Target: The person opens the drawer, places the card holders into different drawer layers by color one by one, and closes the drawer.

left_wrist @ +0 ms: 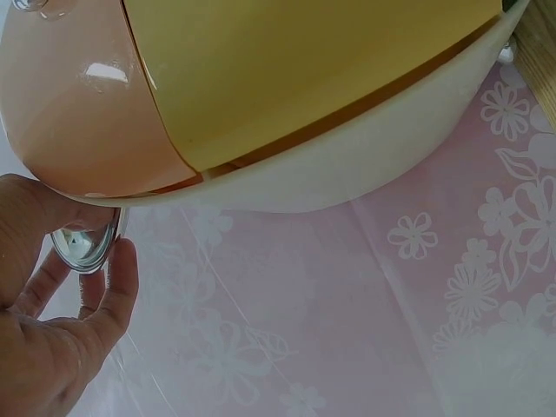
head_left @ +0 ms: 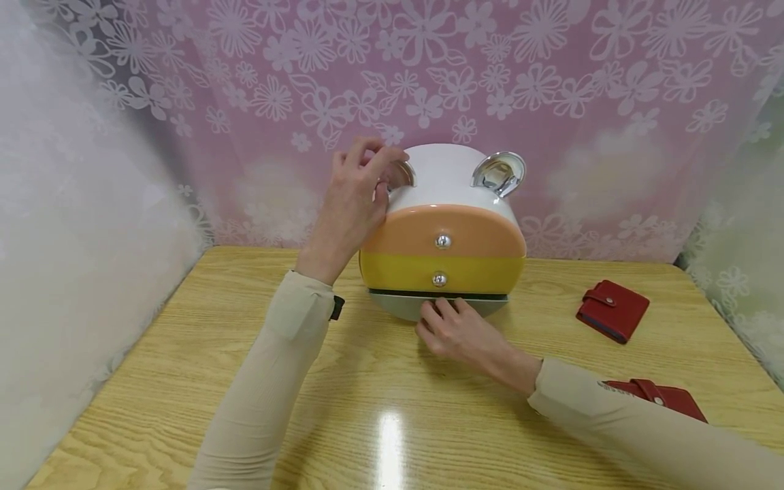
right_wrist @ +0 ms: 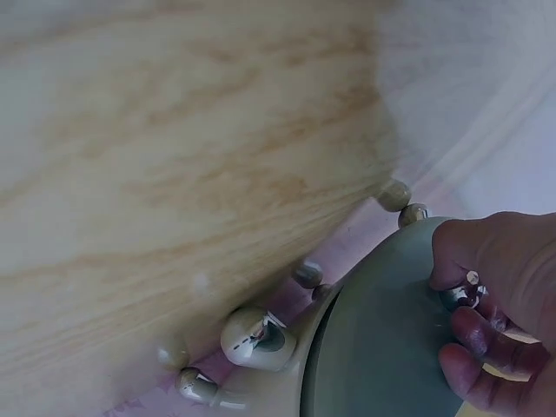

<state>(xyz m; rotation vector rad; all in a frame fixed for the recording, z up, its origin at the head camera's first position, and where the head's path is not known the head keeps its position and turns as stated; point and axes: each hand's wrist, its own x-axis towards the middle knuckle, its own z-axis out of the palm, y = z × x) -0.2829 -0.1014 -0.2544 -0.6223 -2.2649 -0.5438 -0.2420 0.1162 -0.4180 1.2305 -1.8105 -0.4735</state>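
Note:
A small rounded drawer box with a white body (head_left: 444,173) stands on the table. Its orange drawer (head_left: 398,231) and yellow drawer (head_left: 398,272) carry silver knobs. Below them, the grey-green bottom drawer (head_left: 392,303) shows a narrow dark gap along its top edge. My left hand (head_left: 352,197) holds the box's left silver ear (left_wrist: 85,248), thumb on one side and fingers on the other. At the bottom drawer, my right hand (head_left: 462,333) pinches its knob (right_wrist: 467,292), which the fingers partly cover in the right wrist view.
The right silver ear (head_left: 501,173) juts up from the box. Two red wallets lie to the right: one snapped wallet (head_left: 614,309) farther back, and another wallet (head_left: 674,398) partly hidden by my right sleeve. A flowered curtain (head_left: 429,75) hangs behind the wooden table (head_left: 245,306).

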